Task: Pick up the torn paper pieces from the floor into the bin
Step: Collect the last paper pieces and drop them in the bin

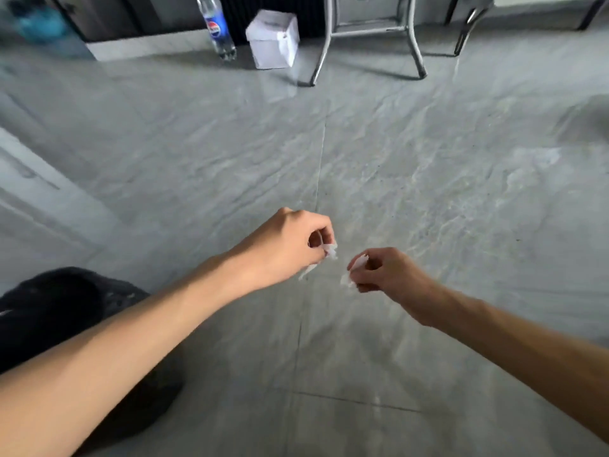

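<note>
Nearest, at the lower left, a mound of black fabric (49, 308) lies under the person's bare left forearm, while the right forearm comes in from the lower right corner. Both arms reach forward over the glossy grey marble-patterned tile floor (428, 192), and the two hands meet near the middle of the view, close together but not touching.

The left hand (290, 245) is turned knuckles-up with its fingers curled in, pinching a small crumpled white scrap of torn paper (330, 251) between thumb and fingertips. A thinner strip of the same white paper hangs below the heel of that hand. The right hand (385, 272), just beside it, is likewise curled, its thumb and fingers closed on another white torn paper piece (357, 263) that sticks out toward the left hand. Both hands and their scraps are held above the floor. A dark grout line runs along the tiles beneath them.

Farther off, well apart from the hands, a white cube-shaped box (273, 39) stands on the floor by the far wall. Just to its left is an upright clear plastic bottle with a blue label (217, 28), and to its right the curved grey metal legs of a stool (372, 28). A blurred blue object (39, 24) sits in the far left corner.
</note>
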{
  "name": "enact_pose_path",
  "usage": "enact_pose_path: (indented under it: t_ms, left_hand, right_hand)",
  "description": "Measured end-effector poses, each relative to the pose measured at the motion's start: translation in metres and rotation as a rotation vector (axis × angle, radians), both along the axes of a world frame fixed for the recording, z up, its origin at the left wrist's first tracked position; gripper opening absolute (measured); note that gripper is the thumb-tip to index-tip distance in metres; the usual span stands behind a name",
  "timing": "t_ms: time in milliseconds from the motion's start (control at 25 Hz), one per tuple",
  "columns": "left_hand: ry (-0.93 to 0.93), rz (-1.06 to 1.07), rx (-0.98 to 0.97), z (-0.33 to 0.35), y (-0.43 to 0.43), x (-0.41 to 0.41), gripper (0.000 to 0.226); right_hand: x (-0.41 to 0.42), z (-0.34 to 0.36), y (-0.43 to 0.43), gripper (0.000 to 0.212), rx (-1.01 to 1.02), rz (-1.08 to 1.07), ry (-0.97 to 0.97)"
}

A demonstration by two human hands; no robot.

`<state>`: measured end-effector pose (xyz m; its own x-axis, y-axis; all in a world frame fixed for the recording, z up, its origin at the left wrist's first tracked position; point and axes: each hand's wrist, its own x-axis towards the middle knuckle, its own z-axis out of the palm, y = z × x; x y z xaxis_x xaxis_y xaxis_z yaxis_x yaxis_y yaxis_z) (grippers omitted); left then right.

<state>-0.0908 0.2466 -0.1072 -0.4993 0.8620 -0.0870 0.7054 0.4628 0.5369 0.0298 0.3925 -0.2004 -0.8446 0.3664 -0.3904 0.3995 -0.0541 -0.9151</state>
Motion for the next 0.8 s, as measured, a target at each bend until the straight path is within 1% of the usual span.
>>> enact_pose_path:
  t_ms: [120, 200, 320, 440, 560, 600, 680, 720, 800]
  left_hand:
    - [0.064, 0.124, 0.05, 0.036, -0.081, -0.021, 0.011]
    - [0.129, 0.236, 0.046, 0.049, -0.143, -0.037, 0.013]
    - [0.214, 0.439, -0.057, 0.039, -0.234, -0.063, 0.008]
    - [0.14, 0.611, -0.263, -0.002, -0.308, -0.085, 0.017]
    - [0.065, 0.617, -0.535, -0.039, -0.351, -0.093, 0.009]
    - [0.044, 0.604, -0.579, -0.046, -0.36, -0.094, 0.016]
    - [0.015, 0.613, -0.587, -0.051, -0.37, -0.099, 0.026]
    - [0.012, 0.633, -0.571, -0.05, -0.372, -0.101, 0.029]
    - [0.01, 0.666, -0.531, -0.042, -0.37, -0.106, 0.033]
  right_hand:
    - [-0.039, 0.047, -0.049, 0.007, 0.082, 0.157, 0.039]
    - [-0.064, 0.074, -0.088, 0.007, 0.125, 0.264, 0.059]
    - [-0.102, 0.098, -0.146, 0.009, 0.237, 0.392, 0.054]
    - [-0.137, 0.105, -0.208, 0.01, 0.27, 0.469, 0.082]
    - [-0.164, 0.097, -0.266, 0.012, 0.266, 0.495, 0.138]
    - [-0.172, 0.091, -0.283, 0.012, 0.268, 0.49, 0.15]
    - [-0.183, 0.077, -0.311, 0.013, 0.303, 0.507, 0.144]
    - [-0.187, 0.071, -0.32, 0.014, 0.343, 0.551, 0.125]
    - [-0.193, 0.066, -0.326, 0.026, 0.43, 0.682, 0.078]
